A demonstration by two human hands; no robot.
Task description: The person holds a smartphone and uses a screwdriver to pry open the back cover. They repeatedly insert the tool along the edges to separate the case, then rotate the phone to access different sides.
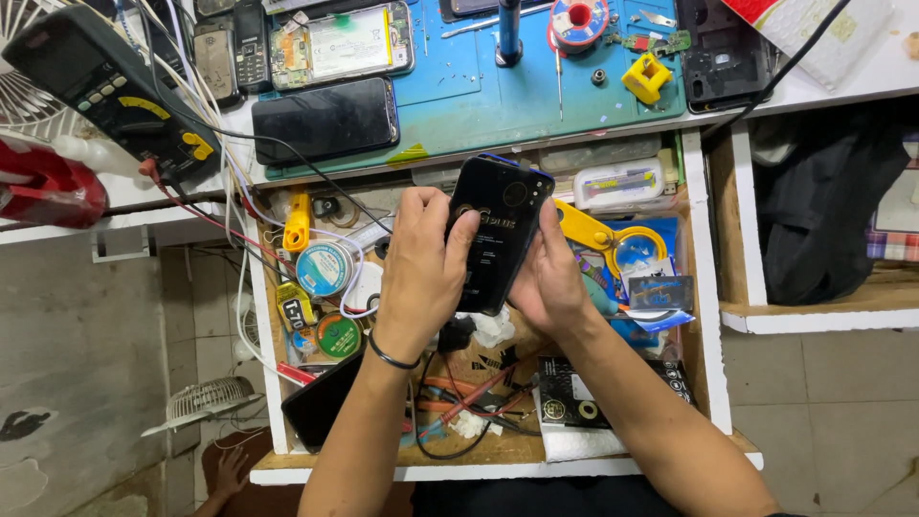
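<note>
I hold a black smartphone (500,230) with its glossy back cover facing up, above an open drawer (704,287). My left hand (421,268) grips its left edge, thumb pressed on the back near the top. My right hand (553,278) clasps the right edge from below, thumb along the side. A black band circles my left wrist. The phone tilts slightly, its top end pointing toward the blue work mat (479,96).
The drawer holds solder spools (324,268), a yellow tool (593,230), cables and a small black box (574,393). On the mat lie another black phone (325,120), an opened phone (345,43) and a yellow part (646,77). A multimeter (115,91) sits left; a fan (206,402) is on the floor.
</note>
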